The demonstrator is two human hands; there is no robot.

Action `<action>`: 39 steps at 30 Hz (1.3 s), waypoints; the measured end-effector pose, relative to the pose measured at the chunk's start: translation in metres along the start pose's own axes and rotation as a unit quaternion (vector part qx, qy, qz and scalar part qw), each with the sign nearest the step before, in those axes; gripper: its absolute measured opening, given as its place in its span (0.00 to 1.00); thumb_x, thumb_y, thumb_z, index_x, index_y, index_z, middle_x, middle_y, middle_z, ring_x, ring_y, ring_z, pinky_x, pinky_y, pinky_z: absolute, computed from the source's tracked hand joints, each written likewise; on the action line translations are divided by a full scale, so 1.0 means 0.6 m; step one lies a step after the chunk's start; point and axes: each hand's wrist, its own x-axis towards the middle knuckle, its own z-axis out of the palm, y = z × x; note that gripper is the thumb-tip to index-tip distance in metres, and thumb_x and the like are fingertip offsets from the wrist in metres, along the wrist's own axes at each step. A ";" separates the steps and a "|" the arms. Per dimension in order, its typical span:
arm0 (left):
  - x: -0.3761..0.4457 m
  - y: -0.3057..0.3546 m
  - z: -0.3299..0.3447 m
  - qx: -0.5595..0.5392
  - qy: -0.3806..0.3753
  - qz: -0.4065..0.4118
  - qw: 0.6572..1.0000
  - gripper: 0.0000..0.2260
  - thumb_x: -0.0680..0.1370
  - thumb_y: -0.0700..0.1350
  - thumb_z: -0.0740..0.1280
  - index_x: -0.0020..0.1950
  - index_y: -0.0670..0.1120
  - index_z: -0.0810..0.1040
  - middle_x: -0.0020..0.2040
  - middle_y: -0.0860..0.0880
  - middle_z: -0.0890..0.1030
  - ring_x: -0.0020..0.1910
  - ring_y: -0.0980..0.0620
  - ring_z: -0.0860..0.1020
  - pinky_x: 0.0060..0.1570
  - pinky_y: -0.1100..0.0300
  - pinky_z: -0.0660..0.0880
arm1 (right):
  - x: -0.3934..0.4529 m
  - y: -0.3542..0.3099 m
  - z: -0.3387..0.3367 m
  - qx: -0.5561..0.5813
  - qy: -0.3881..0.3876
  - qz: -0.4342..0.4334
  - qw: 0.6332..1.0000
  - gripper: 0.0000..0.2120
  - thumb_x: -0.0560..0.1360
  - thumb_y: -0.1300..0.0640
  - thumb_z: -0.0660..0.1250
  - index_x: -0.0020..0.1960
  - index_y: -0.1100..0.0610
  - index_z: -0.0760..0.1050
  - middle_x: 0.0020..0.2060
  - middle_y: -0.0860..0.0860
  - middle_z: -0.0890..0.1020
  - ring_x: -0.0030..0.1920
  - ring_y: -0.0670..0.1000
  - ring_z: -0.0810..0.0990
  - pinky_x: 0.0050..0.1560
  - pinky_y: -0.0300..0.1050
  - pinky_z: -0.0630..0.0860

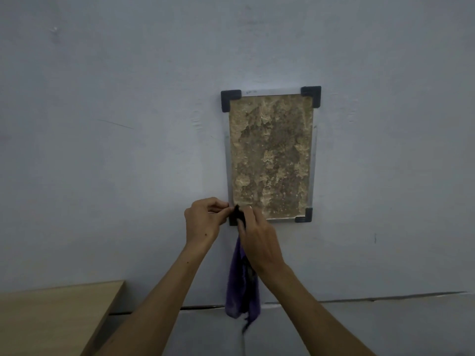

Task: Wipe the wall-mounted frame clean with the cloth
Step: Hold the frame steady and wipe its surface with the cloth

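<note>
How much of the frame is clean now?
Nothing looks wiped yet: the frame is mottled brown all over. Both hands are at its bottom-left corner, the left hand pinching there, the right hand holding the purple cloth, which hangs down. All the wiping is left.

A: State the frame's position.
B: The frame (pixel 271 155) hangs upright on the grey wall (pixel 128 98), with black corner caps.
A: State the hands.
B: The left hand (pixel 205 219) and right hand (pixel 259 237) meet at the lower-left corner. Both pinch the purple cloth (pixel 241 286), which hangs below the right hand. A wooden surface (pixel 51 317) lies lower left.
</note>
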 end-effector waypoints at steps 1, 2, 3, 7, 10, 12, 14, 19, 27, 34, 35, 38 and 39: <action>0.000 -0.003 -0.001 -0.016 -0.005 -0.007 1.000 0.05 0.71 0.43 0.79 0.45 0.45 0.88 0.37 0.49 0.86 0.38 0.54 0.85 0.44 0.55 0.84 | 0.006 -0.003 0.003 0.001 -0.003 0.001 1.000 0.10 0.78 0.63 0.70 0.59 0.61 0.77 0.48 0.56 0.81 0.39 0.55 0.81 0.33 0.46 0.78; 0.000 -0.004 -0.003 -0.031 -0.011 -0.017 0.999 0.05 0.72 0.44 0.79 0.45 0.45 0.88 0.37 0.49 0.87 0.38 0.53 0.86 0.44 0.54 0.85 | 0.009 -0.006 0.005 0.006 -0.003 0.010 1.000 0.10 0.78 0.63 0.70 0.59 0.61 0.78 0.48 0.56 0.81 0.39 0.55 0.81 0.33 0.46 0.78; -0.001 -0.006 -0.004 -0.045 -0.016 -0.028 0.998 0.05 0.72 0.44 0.79 0.45 0.45 0.88 0.37 0.49 0.87 0.38 0.52 0.86 0.45 0.53 0.85 | 0.009 -0.009 0.008 0.011 -0.005 0.021 1.000 0.10 0.78 0.63 0.70 0.59 0.61 0.78 0.48 0.57 0.81 0.39 0.55 0.81 0.33 0.47 0.78; -0.006 -0.007 0.002 -0.048 0.003 -0.024 0.999 0.04 0.72 0.44 0.79 0.44 0.45 0.88 0.36 0.49 0.86 0.37 0.52 0.86 0.44 0.53 0.85 | -0.006 -0.012 0.011 0.005 -0.030 0.041 0.999 0.10 0.75 0.65 0.73 0.55 0.62 0.78 0.45 0.58 0.81 0.36 0.57 0.81 0.31 0.50 0.78; -0.012 -0.007 0.009 -0.025 0.018 0.001 1.000 0.03 0.73 0.44 0.78 0.44 0.46 0.88 0.35 0.51 0.86 0.36 0.54 0.85 0.43 0.54 0.84 | 0.000 -0.006 -0.003 -0.078 -0.067 -0.017 0.995 0.13 0.68 0.67 0.77 0.50 0.61 0.79 0.40 0.57 0.79 0.28 0.56 0.79 0.22 0.46 0.74; -0.014 -0.006 0.009 -0.012 0.021 0.015 1.000 0.02 0.73 0.44 0.78 0.44 0.47 0.88 0.35 0.53 0.86 0.35 0.56 0.84 0.43 0.54 0.84 | 0.012 -0.005 -0.019 -0.134 -0.103 -0.051 0.984 0.16 0.65 0.68 0.79 0.49 0.61 0.79 0.39 0.56 0.79 0.27 0.56 0.79 0.20 0.44 0.71; -0.016 -0.007 0.010 -0.008 0.024 0.030 0.999 0.02 0.73 0.44 0.77 0.44 0.47 0.88 0.36 0.54 0.86 0.36 0.57 0.84 0.44 0.54 0.84 | 0.018 -0.004 -0.037 -0.163 -0.137 -0.070 0.975 0.19 0.63 0.68 0.80 0.51 0.61 0.80 0.39 0.57 0.79 0.28 0.57 0.80 0.21 0.44 0.71; -0.023 -0.006 0.013 0.007 0.043 0.037 0.998 0.03 0.73 0.44 0.78 0.45 0.47 0.88 0.37 0.55 0.85 0.36 0.59 0.84 0.45 0.54 0.84 | 0.011 0.030 -0.079 -0.201 -0.175 -0.072 0.961 0.22 0.63 0.70 0.80 0.54 0.61 0.79 0.44 0.59 0.80 0.34 0.60 0.83 0.26 0.49 0.78; -0.017 -0.008 0.012 0.032 0.036 0.041 0.998 0.02 0.74 0.45 0.77 0.45 0.48 0.88 0.36 0.56 0.85 0.36 0.60 0.84 0.46 0.55 0.84 | 0.006 0.126 -0.158 -0.171 -0.136 0.031 0.975 0.08 0.76 0.64 0.69 0.56 0.62 0.77 0.46 0.59 0.78 0.38 0.62 0.81 0.34 0.54 0.78; -0.017 -0.005 0.012 0.042 0.037 0.036 0.998 0.02 0.73 0.45 0.77 0.44 0.48 0.88 0.36 0.54 0.85 0.36 0.58 0.84 0.46 0.53 0.84 | 0.024 0.148 -0.188 -0.120 -0.085 0.110 0.983 0.04 0.77 0.62 0.67 0.50 0.62 0.76 0.43 0.58 0.79 0.39 0.60 0.79 0.38 0.53 0.75; -0.016 -0.005 0.013 0.041 0.035 0.034 0.998 0.02 0.73 0.44 0.77 0.44 0.47 0.88 0.36 0.54 0.85 0.36 0.57 0.84 0.46 0.52 0.84 | 0.031 0.146 -0.194 -0.116 -0.080 0.107 0.984 0.03 0.78 0.62 0.67 0.50 0.62 0.75 0.43 0.58 0.79 0.38 0.59 0.79 0.37 0.52 0.75; -0.015 -0.004 0.013 0.050 0.033 0.033 0.998 0.02 0.74 0.44 0.77 0.45 0.46 0.88 0.37 0.53 0.85 0.37 0.57 0.84 0.45 0.53 0.84 | 0.056 0.136 -0.211 -0.105 -0.066 0.090 0.988 0.10 0.78 0.64 0.66 0.59 0.61 0.73 0.42 0.56 0.77 0.36 0.55 0.75 0.34 0.48 0.71; -0.014 -0.003 0.013 0.057 0.034 0.033 0.997 0.02 0.74 0.44 0.77 0.45 0.47 0.88 0.37 0.53 0.85 0.37 0.57 0.84 0.45 0.53 0.84 | 0.065 0.132 -0.217 -0.104 -0.064 0.079 0.989 0.12 0.79 0.64 0.65 0.62 0.59 0.72 0.42 0.56 0.76 0.35 0.55 0.75 0.34 0.47 0.70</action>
